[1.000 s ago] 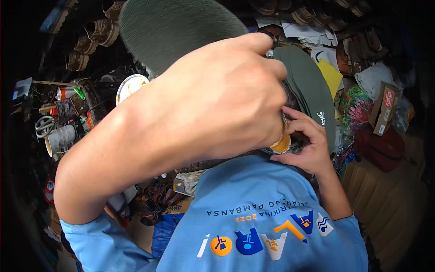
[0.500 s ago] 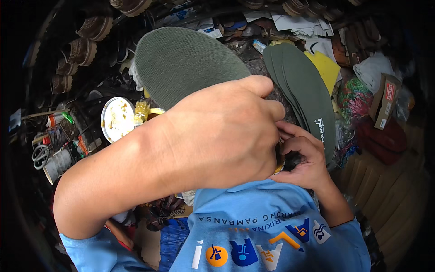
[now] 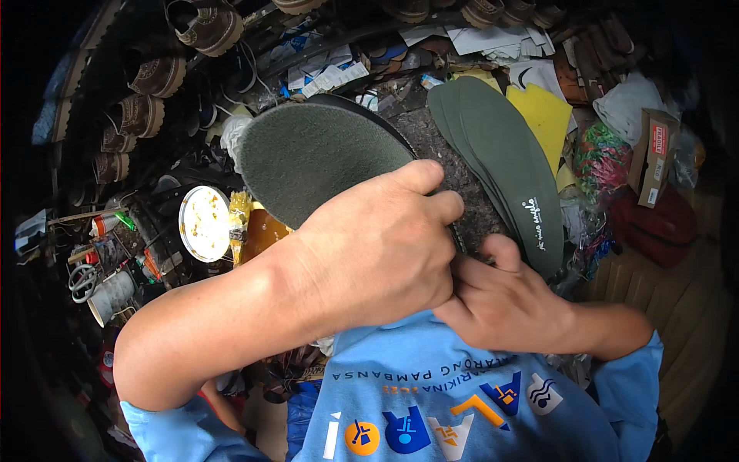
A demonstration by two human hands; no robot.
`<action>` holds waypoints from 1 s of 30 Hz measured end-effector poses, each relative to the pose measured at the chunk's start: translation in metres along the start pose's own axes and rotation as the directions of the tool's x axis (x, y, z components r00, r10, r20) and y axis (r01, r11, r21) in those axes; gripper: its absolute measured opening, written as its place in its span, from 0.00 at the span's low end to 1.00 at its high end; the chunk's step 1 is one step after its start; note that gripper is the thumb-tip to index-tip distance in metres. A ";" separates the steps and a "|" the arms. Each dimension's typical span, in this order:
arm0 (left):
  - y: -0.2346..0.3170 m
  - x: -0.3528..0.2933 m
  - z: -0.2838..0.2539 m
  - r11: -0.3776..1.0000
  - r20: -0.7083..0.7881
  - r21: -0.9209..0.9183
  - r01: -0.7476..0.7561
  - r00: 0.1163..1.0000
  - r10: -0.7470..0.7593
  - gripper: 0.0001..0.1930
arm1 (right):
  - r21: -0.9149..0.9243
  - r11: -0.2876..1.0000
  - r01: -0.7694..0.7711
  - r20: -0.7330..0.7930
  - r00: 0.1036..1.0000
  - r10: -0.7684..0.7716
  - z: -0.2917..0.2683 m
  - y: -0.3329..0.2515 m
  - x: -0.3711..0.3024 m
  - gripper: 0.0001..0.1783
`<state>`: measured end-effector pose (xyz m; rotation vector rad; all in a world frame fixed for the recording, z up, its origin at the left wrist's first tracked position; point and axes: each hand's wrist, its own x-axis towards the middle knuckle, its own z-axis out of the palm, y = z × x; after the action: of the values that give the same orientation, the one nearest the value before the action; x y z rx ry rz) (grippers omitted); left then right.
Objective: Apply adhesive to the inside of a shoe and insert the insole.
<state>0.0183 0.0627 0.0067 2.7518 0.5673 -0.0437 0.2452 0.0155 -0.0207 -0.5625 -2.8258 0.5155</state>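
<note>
My left hand (image 3: 377, 239) crosses in front of me, fingers curled round a shoe sole (image 3: 315, 158). The sole's broad end points up and away, its fuzzy grey-green face toward me. A dark layer shows behind its upper edge. My right hand (image 3: 512, 300) is closed against my left fingers at the near end of the sole, its thumb raised. My hands hide most of that end. Just right of the sole, a fanned stack of grey-green insoles (image 3: 500, 154) with white lettering lies on a dark worn work surface (image 3: 462, 181).
At left are a stained white lid (image 3: 205, 223), a glue-caked brush (image 3: 240, 223), scissors (image 3: 82, 282) and a white cup (image 3: 112, 296). Brown shoes (image 3: 142, 115) line the far left. Yellow sheets (image 3: 539, 123), a cardboard box (image 3: 656, 158) and a dark red bag (image 3: 654, 227) are at right.
The sole has tilted and lowered, and its dark back layer now shows. My right hand has turned from a side-on pinch to knuckles up. The insole stack is more exposed.
</note>
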 end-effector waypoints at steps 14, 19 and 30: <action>-0.027 -0.036 -0.069 0.794 -0.218 -0.021 0.607 0.773 -0.596 0.41 | -0.078 0.996 0.054 0.000 0.999 -0.054 0.016 -0.013 0.018 0.08; -0.019 -0.042 -0.093 0.721 0.175 -0.152 0.677 0.736 -0.654 0.22 | -0.222 0.975 -0.008 0.081 0.996 0.027 0.028 -0.030 0.028 0.08; 0.074 -0.036 -0.084 0.737 0.132 -0.242 0.631 0.774 -0.619 0.24 | -0.169 0.986 0.004 0.203 0.979 0.031 0.031 -0.027 0.034 0.10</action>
<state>0.0107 0.0121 0.1127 2.1659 1.3577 -0.1683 0.1973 -0.0038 -0.0341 -0.5906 -3.0860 0.3568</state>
